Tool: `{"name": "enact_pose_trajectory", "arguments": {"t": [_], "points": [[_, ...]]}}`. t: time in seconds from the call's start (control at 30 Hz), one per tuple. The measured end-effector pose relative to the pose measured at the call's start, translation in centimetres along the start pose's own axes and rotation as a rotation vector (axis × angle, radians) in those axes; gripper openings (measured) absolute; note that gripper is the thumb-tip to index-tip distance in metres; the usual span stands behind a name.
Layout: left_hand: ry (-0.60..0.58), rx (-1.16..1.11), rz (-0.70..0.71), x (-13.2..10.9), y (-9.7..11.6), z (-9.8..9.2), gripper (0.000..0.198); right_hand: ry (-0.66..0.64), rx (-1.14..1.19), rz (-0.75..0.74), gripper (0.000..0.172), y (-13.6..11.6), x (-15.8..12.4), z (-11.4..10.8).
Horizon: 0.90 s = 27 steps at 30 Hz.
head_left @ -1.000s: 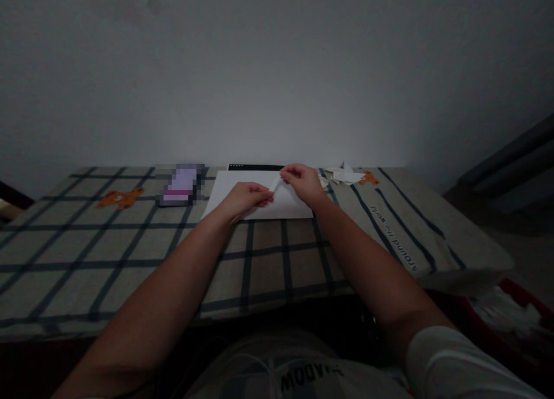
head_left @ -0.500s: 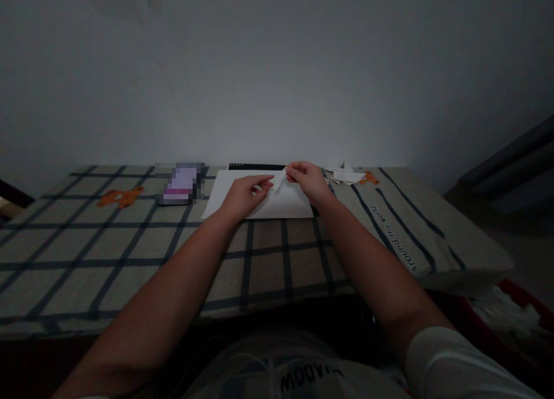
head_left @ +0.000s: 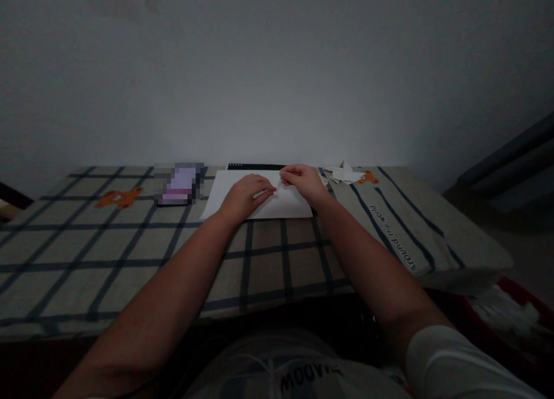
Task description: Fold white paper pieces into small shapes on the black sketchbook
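Both hands are over a white sheet of paper (head_left: 220,194) lying near the back of the table. A small folded piece of white paper (head_left: 278,185) lies between my fingertips, hard to make out against the sheet. My left hand (head_left: 246,198) pinches its lower left end between thumb and fingers. My right hand (head_left: 303,182) has its fingertips closed on the upper right end. Under the sheet's far edge a dark flat thing (head_left: 251,167) with a row of small light marks sticks out.
Several folded white paper pieces (head_left: 345,174) lie right of the sheet. A phone (head_left: 179,184), partly pixelated, sits to the left. The checked tablecloth (head_left: 151,243) covers the table, which meets the wall (head_left: 277,75). A red bin (head_left: 515,312) with white scraps stands low at right.
My right hand has shifted slightly left and down, closer to my left. My left fingers have closed together at the small paper, which shows less now.
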<state>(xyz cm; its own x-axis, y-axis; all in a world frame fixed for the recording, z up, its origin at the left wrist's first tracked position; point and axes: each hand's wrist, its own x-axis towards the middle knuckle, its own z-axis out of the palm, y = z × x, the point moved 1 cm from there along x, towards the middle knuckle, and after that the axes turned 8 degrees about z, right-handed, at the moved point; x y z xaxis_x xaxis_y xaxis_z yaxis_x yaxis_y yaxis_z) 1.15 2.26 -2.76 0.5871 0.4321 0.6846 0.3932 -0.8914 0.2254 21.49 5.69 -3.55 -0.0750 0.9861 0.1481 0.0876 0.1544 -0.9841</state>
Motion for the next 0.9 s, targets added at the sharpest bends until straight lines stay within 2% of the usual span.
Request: {"name": "enact_pose_trajectory", "arguments": {"t": [0.23,0.57,0.9], "points": [[0.089,0.024,-0.048,-0.1,-0.18,0.21,0.018,-0.007,-0.062,-0.044,0.023,-0.23,-0.32,0.16],[0.195,0.012,-0.203,-0.15,-0.46,0.37,0.016,-0.152,-0.056,-0.032,0.024,-0.47,-0.71,0.51],[0.184,0.039,-0.269,-0.09,-0.11,0.09,0.016,-0.203,-0.043,-0.019,0.025,-0.85,-1.01,0.52]]}}
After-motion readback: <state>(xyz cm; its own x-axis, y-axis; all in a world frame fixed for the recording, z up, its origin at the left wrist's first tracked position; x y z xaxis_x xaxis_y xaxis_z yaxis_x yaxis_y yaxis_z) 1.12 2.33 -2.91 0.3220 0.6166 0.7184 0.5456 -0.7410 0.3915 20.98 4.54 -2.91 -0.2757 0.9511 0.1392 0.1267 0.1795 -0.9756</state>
